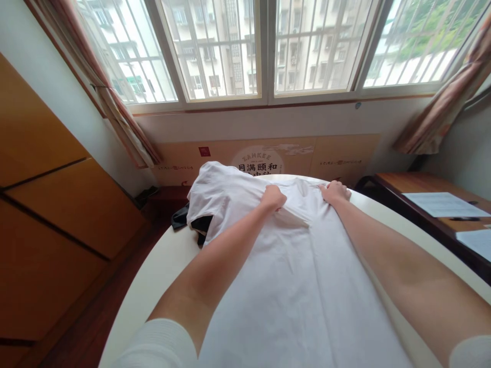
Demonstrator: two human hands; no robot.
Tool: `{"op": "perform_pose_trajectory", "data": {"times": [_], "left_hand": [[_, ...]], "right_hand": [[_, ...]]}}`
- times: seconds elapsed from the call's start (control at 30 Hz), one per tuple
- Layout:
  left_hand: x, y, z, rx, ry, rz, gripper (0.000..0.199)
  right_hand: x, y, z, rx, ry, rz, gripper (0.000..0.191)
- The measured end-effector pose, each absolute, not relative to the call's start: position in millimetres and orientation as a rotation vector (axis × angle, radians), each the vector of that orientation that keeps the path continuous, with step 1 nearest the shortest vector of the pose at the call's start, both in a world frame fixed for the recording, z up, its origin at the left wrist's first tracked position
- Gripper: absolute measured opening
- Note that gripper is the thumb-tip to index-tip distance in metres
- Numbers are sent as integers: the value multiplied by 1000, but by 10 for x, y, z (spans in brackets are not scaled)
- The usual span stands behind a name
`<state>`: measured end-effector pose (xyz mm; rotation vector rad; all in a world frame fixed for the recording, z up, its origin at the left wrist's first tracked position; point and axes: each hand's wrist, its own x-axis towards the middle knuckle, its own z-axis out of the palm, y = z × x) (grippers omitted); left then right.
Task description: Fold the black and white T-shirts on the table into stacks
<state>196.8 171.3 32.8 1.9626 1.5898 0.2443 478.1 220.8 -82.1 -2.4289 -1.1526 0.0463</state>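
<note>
A white shirt [280,286] lies spread over a round white table [153,276], its near part running out of the bottom of the view. My left hand [274,198] is closed in a fist on the shirt's upper middle, and creases pull away from it. Farther right, by the table's far edge, my right hand [335,192] grips the shirt's far right part with bent fingers; the fingertips are partly hidden. At the left, a sleeve-like opening of the shirt shows something black [201,225] beneath it.
A dark wooden desk [429,184] with sheets of paper [445,204] and a pen [465,219] stands at the right. Orange-brown cabinets [57,214] are on the left. Behind the table are a printed cardboard panel [176,153], barred windows [218,51] and curtains [115,107].
</note>
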Motion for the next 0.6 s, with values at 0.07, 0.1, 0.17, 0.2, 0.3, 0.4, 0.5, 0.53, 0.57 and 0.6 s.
{"op": "perform_pose_trajectory", "data": {"times": [0.07,0.1,0.17,0.2,0.3,0.4,0.5,0.53,0.57,0.6], "left_hand": [[1883,1656,365,1910,1591,269,63],[1845,1617,358,1907,1591,262,68],[1792,1542,290,1984,1619,211,74],[1779,1514,238,2061,1643,180,74],[1775,1480,104,2296,1678,168,69],[1776,1451,89,2438,1705,154,66],[1754,1241,142,2597,1810,154,64],[1743,1108,153,2680,1812,186,60],[1732,945,154,2779,1757,236,55],[1719,757,146,2879,1637,280,49]], "right_hand": [[4769,2213,-824,-2438,-1148,40,56],[4762,2214,-824,-2441,-1145,37,57],[4747,2210,-821,-2447,-1141,32,62],[4740,2207,-818,-2451,-1141,31,65],[4727,2197,-809,-2459,-1143,29,70],[4726,2197,-806,-2462,-1145,29,69],[4728,2205,-809,-2466,-1136,31,68],[4728,2207,-809,-2468,-1131,31,68],[4727,2208,-810,-2468,-1127,31,69],[4727,2207,-809,-2468,-1125,31,70]]}}
